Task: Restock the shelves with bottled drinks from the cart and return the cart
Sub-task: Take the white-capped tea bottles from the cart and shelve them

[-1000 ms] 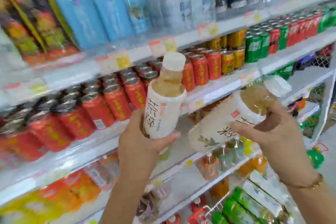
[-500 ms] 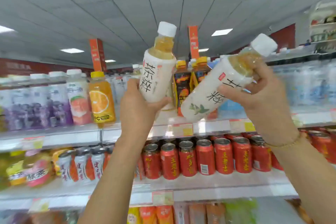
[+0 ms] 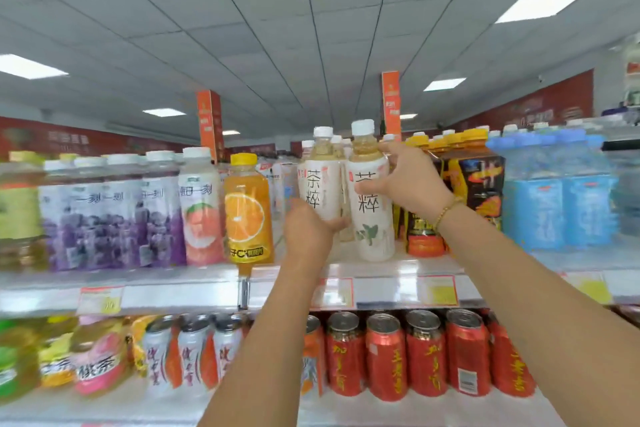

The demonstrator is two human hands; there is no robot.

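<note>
Two white-labelled tea bottles with white caps stand upright over the top shelf [image 3: 384,284]. My left hand [image 3: 308,232] grips the left tea bottle [image 3: 320,184] round its lower part. My right hand [image 3: 412,184] holds the right tea bottle [image 3: 370,208] at its shoulder, thumb across the label, and that bottle's base sits on the shelf board. More bottles of the same tea stand just behind them. The cart is out of view.
An orange juice bottle [image 3: 247,211] stands left of my left hand, with peach and purple drinks further left. Dark orange-capped bottles [image 3: 474,184] and blue packs [image 3: 554,191] stand to the right. Red cans [image 3: 426,354] fill the shelf below.
Both hands have carried the two tea bottles forward from in front of the shelf onto the top shelf. The right bottle went from tilted to upright.
</note>
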